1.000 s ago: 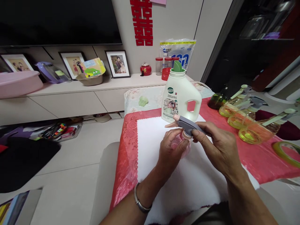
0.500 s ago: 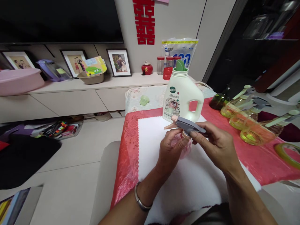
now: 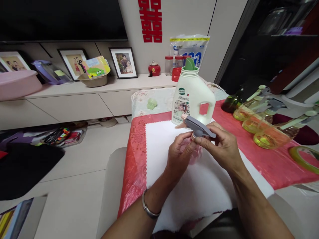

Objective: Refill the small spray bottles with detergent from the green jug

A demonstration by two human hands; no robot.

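My left hand (image 3: 179,153) is closed round the neck and upper body of a small pink see-through spray bottle (image 3: 195,156). On its neck sits a grey spray head (image 3: 199,126) with a pink nozzle and trigger pointing left. The fingers and thumb of my right hand (image 3: 221,144) grip the spray head's base and rear. My fingers partly cover the joint between head and bottle. Just behind stands a large pale green detergent jug (image 3: 190,94) with its mouth uncapped and a green pour spout showing. A light green cap (image 3: 152,104) lies behind and to the left.
A white cloth (image 3: 159,159) covers part of the red tablecloth (image 3: 137,146). On the right stand several spray bottles (image 3: 266,141) with yellow liquid, a dark green bottle (image 3: 233,101) and a roll of tape (image 3: 305,159). Behind is a cabinet (image 3: 122,87) with picture frames and jars.
My right hand has shifted slightly left and its thumb now sits closer to the bottle neck. The spray head has tilted a little more. The whole view has shifted slightly.
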